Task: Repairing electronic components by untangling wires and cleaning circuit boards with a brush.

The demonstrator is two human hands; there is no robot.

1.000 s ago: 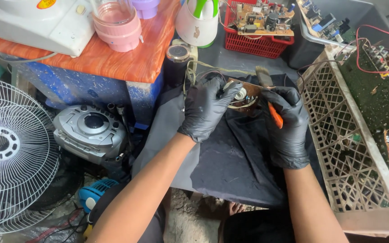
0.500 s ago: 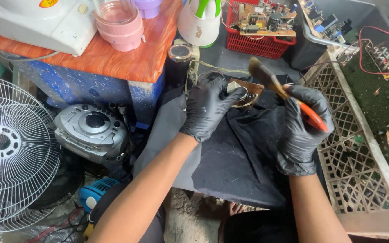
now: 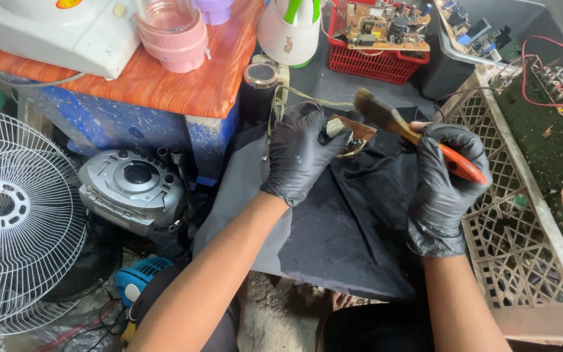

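Fingers [image 3: 425, 140] of the right hand [image 3: 441, 189], black-gloved, wrap tight around the orange handle of a paintbrush [image 3: 418, 137], and the bristles point up and to the left, hanging just above the small brown circuit board [image 3: 353, 133]. Fingers of the left hand [image 3: 301, 156], gloved the same way, are curled closed over that board, pinning it at its left side on the black cloth [image 3: 353, 221] that covers the bench here. The board sits in the middle of the scene, just far of the left palm, with pale wires trailing from it toward the far side.

Down at the near left, a white fan grille [image 3: 8, 215] stands low by the floor, and beside it rests a grey portable radio [image 3: 131, 186]. On the right, a beige plastic lattice crate [image 3: 522, 215] runs from near to far, its edge just beside the right wrist.

Further back on the left, an orange-topped bench [image 3: 164, 85] carries a white appliance [image 3: 60, 29] and a pink jar [image 3: 174, 32]. A white jug with a green handle [image 3: 291, 29] stands at the far centre. To its right, a red basket [image 3: 376, 55] holds another circuit board [image 3: 382, 23], well apart from both hands.
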